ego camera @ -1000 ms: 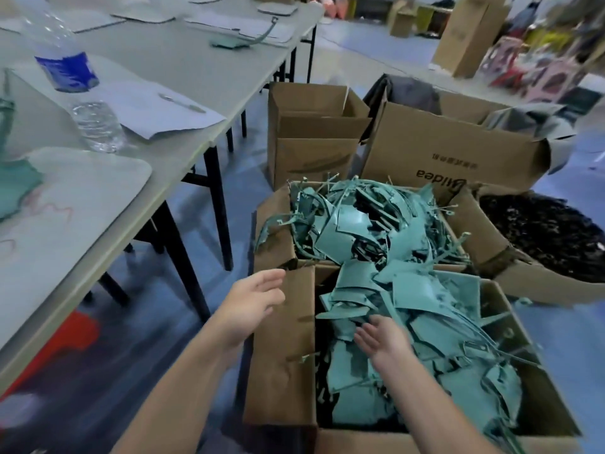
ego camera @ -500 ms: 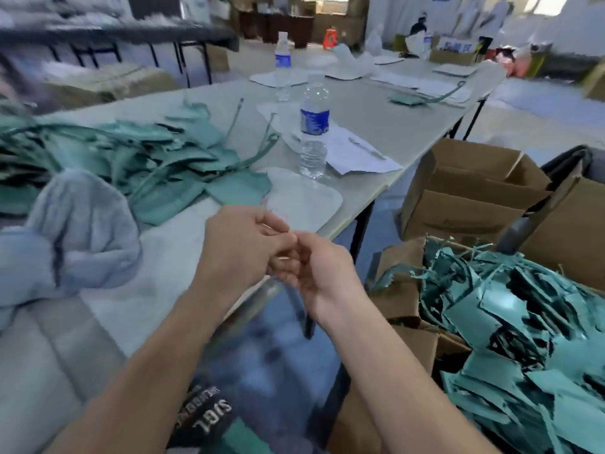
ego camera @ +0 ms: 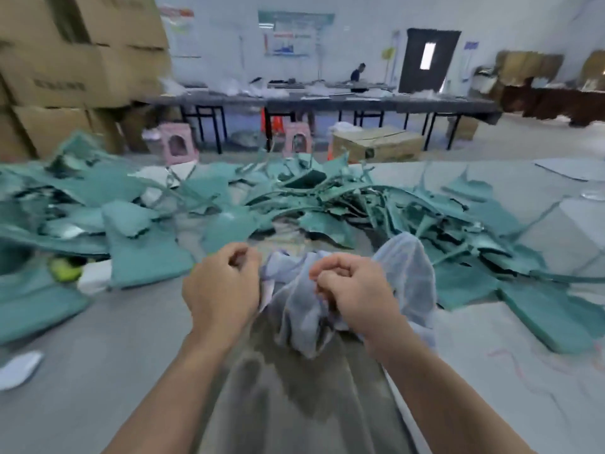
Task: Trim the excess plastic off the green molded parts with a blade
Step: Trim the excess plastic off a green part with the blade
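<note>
A wide heap of green molded parts (ego camera: 314, 204) with ragged excess plastic covers the far half of the grey table (ego camera: 98, 355). In front of the heap lies a crumpled blue-grey cloth (ego camera: 406, 267). My left hand (ego camera: 222, 290) is curled at the cloth's left edge and grips it. My right hand (ego camera: 353, 293) is curled over the cloth's middle with the fabric bunched under its fingers. No blade shows in either hand. The picture is blurred by motion.
A small yellow-green object (ego camera: 65, 268) lies among the parts at the left, and a white scrap (ego camera: 19, 368) sits near the table's left edge. Stacked cardboard boxes (ego camera: 65, 60) stand behind on the left. Pink stools (ego camera: 176, 145), a floor box (ego camera: 376, 144) and a long dark table (ego camera: 327, 101) are further back.
My view swung from the floor box of green parts up to the table. Both hands left that box, met in mid-air, and now grip the blue-grey cloth.
</note>
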